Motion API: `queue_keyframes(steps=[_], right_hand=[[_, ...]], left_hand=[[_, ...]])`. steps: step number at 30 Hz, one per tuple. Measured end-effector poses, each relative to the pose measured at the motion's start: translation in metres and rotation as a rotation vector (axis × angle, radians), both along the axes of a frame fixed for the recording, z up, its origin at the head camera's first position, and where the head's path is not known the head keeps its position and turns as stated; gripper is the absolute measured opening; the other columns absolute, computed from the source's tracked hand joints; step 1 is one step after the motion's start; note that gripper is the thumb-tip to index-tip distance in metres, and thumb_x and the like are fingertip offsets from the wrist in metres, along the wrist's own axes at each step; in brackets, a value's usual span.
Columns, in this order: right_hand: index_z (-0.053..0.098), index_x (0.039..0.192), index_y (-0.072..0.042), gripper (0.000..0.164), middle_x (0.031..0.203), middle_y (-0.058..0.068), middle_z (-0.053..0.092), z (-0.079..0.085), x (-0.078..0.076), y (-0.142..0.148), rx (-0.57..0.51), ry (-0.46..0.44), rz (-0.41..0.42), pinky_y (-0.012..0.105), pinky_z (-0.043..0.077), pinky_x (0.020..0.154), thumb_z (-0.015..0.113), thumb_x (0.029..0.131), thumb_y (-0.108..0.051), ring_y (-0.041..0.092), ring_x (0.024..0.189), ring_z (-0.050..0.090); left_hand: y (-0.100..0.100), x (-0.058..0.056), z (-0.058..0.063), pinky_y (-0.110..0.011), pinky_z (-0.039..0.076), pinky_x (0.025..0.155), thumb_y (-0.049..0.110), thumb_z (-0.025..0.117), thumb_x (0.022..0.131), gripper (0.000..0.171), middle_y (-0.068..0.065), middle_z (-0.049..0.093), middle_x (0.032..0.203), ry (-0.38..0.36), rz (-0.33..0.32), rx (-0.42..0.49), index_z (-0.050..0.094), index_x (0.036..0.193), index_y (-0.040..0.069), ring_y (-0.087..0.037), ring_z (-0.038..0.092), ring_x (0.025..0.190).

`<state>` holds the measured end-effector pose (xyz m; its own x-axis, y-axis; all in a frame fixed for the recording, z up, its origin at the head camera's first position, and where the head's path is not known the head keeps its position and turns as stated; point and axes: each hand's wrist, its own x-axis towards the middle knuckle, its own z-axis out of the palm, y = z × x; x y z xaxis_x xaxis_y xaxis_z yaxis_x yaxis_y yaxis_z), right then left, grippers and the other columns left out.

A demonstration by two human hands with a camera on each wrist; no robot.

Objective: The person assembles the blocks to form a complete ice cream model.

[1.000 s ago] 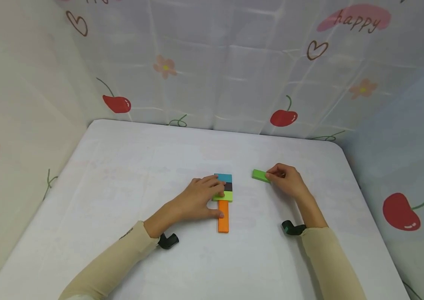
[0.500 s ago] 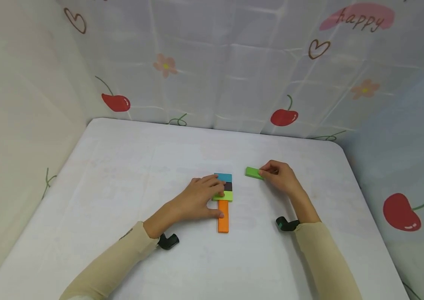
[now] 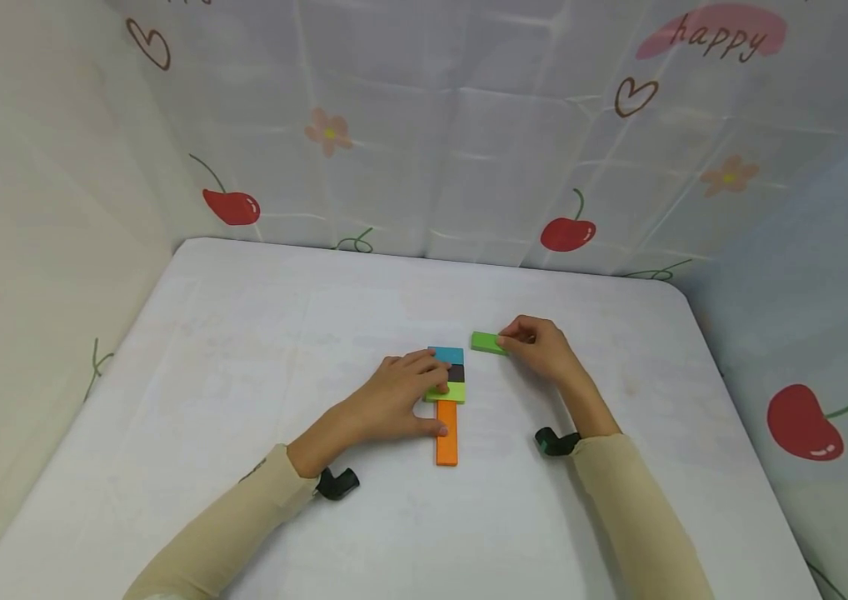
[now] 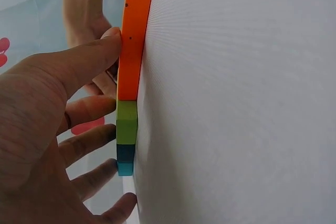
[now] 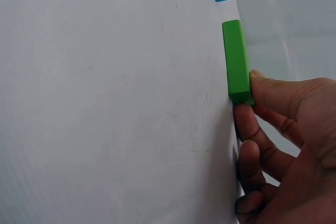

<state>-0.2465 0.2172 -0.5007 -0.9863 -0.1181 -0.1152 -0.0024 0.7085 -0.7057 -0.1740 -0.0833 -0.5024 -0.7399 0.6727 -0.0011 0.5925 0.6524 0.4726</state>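
My left hand (image 3: 397, 402) rests with spread fingers on a row of flat blocks on the table. Its thumb touches an orange block (image 3: 447, 446) that points toward me. Lying crosswise beyond that, one against another, are a lime green block (image 3: 457, 392), a black block (image 3: 457, 373) and a blue block (image 3: 451, 354); the fingers touch these and partly cover them. My right hand (image 3: 544, 348) pinches one end of a green block (image 5: 236, 59) between thumb and fingers. That block is just right of the blue one and a little farther back, with a gap between them.
A white cloth covers the table (image 3: 304, 308). Behind it hangs a white curtain (image 3: 424, 150) printed with cherries, flowers and hearts. A small black device is on each wrist, the left device (image 3: 337, 483) and the right device (image 3: 555, 442).
My right hand has moved left and slightly away from me, bringing the green block closer to the blue one. The left hand and the row of blocks have stayed in place.
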Motion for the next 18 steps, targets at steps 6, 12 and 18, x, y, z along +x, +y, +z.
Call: queue_keyframes(steps=[6,12,18], right_hand=[[0.076,0.112,-0.009,0.017,0.105,0.013,0.073,-0.001,-0.002,-0.01,-0.002,-0.006,-0.001,0.032,0.046,0.08,0.073,0.104,-0.024,0.024,0.094,0.056],[0.077,0.111,-0.01,0.018,0.104,0.012,0.073,-0.003,-0.004,-0.017,-0.01,-0.003,0.01,0.031,0.046,0.08,0.073,0.104,-0.026,0.024,0.094,0.056],[0.077,0.109,-0.011,0.017,0.104,0.011,0.074,-0.003,-0.006,-0.027,-0.022,0.009,0.039,0.032,0.046,0.081,0.073,0.104,-0.026,0.024,0.093,0.057]], left_hand=[[0.0,-0.001,0.0,-0.059,0.036,0.122,0.063,0.081,0.09,0.051,0.006,0.052,0.163,0.001,-0.005,-0.01,0.065,0.123,0.028,-0.026,0.03,0.166],[0.0,-0.001,-0.001,-0.059,0.037,0.121,0.063,0.081,0.09,0.05,0.006,0.053,0.163,0.006,-0.007,-0.009,0.065,0.123,0.028,-0.026,0.031,0.165],[-0.001,-0.001,-0.003,-0.059,0.037,0.122,0.064,0.081,0.09,0.052,0.006,0.053,0.162,0.007,-0.003,-0.012,0.066,0.124,0.028,-0.025,0.031,0.165]])
